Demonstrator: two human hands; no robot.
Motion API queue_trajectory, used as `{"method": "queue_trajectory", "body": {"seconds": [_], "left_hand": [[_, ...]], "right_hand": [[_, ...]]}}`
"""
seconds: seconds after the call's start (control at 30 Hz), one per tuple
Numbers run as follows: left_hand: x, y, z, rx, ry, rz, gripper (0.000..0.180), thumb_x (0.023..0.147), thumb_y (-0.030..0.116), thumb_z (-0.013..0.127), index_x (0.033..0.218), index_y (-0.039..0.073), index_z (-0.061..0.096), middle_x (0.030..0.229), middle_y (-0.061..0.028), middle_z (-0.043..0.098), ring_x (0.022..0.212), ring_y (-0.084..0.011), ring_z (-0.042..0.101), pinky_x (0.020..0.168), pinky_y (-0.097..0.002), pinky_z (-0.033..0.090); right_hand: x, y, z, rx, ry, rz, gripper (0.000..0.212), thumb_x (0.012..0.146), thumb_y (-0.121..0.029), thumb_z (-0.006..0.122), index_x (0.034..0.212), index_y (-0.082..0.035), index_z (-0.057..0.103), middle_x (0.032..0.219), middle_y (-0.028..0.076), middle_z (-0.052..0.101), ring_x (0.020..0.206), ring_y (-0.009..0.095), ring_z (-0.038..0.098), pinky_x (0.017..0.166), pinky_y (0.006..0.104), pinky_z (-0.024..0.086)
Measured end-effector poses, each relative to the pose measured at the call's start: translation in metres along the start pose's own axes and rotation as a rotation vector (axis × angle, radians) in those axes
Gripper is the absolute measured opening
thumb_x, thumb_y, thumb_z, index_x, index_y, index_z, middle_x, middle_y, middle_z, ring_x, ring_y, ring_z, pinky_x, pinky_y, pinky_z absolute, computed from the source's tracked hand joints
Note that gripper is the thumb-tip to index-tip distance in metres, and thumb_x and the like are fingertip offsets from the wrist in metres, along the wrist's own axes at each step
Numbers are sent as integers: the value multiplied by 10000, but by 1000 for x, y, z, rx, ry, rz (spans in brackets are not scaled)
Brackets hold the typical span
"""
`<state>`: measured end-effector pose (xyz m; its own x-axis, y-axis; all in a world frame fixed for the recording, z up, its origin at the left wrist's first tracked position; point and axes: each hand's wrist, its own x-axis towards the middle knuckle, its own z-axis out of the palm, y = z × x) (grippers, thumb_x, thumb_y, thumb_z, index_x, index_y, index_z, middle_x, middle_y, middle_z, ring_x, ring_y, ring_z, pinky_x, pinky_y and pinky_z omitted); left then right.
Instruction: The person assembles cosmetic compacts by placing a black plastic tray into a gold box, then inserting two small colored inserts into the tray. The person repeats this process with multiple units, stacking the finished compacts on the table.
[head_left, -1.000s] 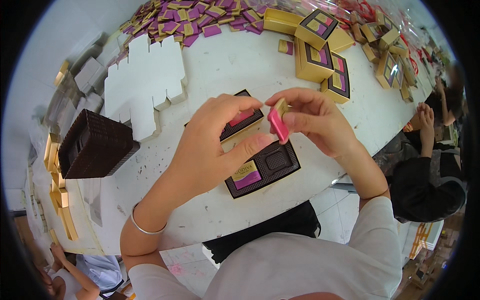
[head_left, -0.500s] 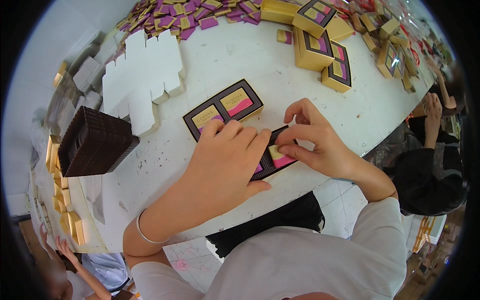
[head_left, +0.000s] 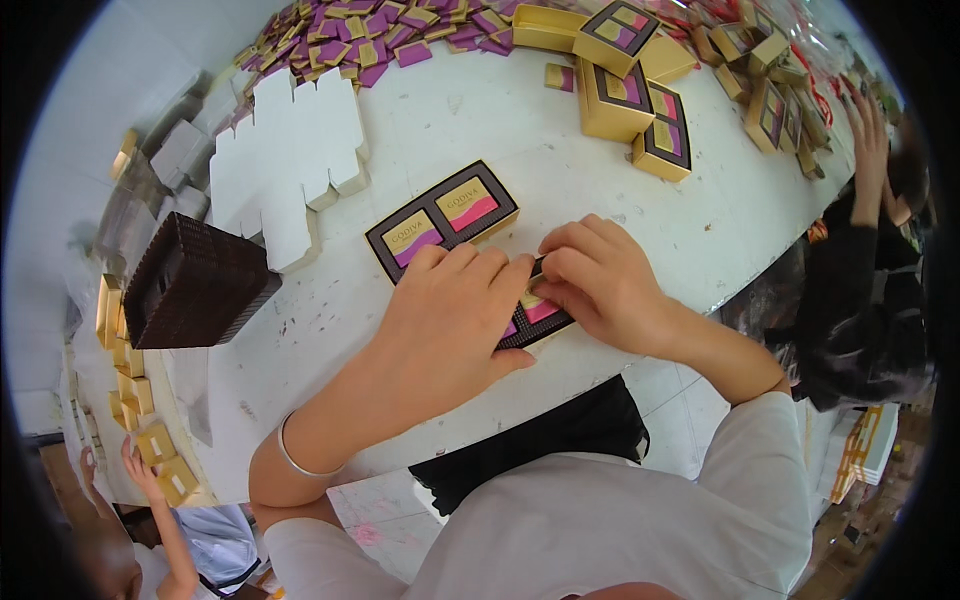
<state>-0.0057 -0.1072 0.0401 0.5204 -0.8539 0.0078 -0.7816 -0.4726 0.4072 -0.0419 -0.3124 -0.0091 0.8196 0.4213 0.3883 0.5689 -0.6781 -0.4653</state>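
My left hand (head_left: 430, 310) is closed over the left part of a dark two-compartment tray (head_left: 545, 332), thumb along the near edge and fingers bent over the far side. The fingers of my right hand (head_left: 605, 285) pinch together at the tray's right compartment, on a small pink and gold packet (head_left: 541, 307). A sliver of a purple packet (head_left: 511, 328) shows beside my left hand, which hides the rest. Just beyond lies a gold box (head_left: 492, 232) with a dark insert, holding one purple-and-gold and one pink-and-gold packet.
A stack of dark trays (head_left: 195, 285) stands at left, beside white folded cartons (head_left: 285, 150). Purple and gold packets (head_left: 370, 40) are heaped at the back. Filled gold boxes (head_left: 612, 110) are stacked back right. Co-workers' hands (head_left: 868, 135) reach in at right and lower left.
My right hand has moved left with its fingers drawn closer together, and the tray has shifted slightly left. A co-worker's hand at right has risen; another at lower left has reached gold boxes.
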Motion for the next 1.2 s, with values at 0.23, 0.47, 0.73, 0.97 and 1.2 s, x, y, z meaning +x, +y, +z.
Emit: {"method": "queue_trajectory", "body": {"seconds": [0.23, 0.47, 0.73, 0.97, 1.2], "left_hand": [[-22, -32, -33, 45, 253, -158, 776, 765, 346, 696, 1358, -14, 350, 1376, -193, 389, 1270, -350, 373, 1059, -406, 277], [-68, -49, -6, -176, 329, -257, 686, 864, 278, 559, 1415, -6, 264, 1431, -192, 328, 1330, -332, 307, 1100, -397, 212], [-137, -11, 6, -294, 516, -395, 674, 899, 502, 464, 1334, -10, 411, 1389, -159, 408, 1307, -300, 360, 1078, -394, 248], [-184, 11, 16, -278, 941, -457, 394, 867, 242, 588, 1173, -4, 553, 1228, -134, 544, 1180, -266, 483, 1036, -369, 317], [-344, -47, 1, 562, 1055, -1269, 479, 805, 163, 683, 1243, 71, 512, 1314, -190, 455, 1255, -343, 385, 1020, -388, 340]], "right_hand": [[15, -9, -8, -76, 77, -164, 629, 753, -506, 654, 1161, -45, 528, 1364, 221, 374, 1217, 394, 397, 970, 484, 344], [34, -15, 30, -168, -147, -302, 781, 789, -618, 532, 1308, -42, 439, 1393, 253, 337, 1286, 408, 338, 1039, 523, 274], [-57, 42, -82, -274, -168, 212, 607, 786, -379, 656, 1282, -69, 495, 1406, 219, 351, 1293, 397, 333, 1074, 456, 264], [-98, 167, -142, -860, 16, 188, 342, 961, -188, 437, 1237, -4, 524, 1306, 146, 491, 1220, 322, 434, 1017, 396, 331], [-68, 146, -122, -398, 385, -3, 352, 990, -202, 403, 1207, 36, 543, 1284, 174, 497, 1179, 307, 490, 932, 363, 434]]}}
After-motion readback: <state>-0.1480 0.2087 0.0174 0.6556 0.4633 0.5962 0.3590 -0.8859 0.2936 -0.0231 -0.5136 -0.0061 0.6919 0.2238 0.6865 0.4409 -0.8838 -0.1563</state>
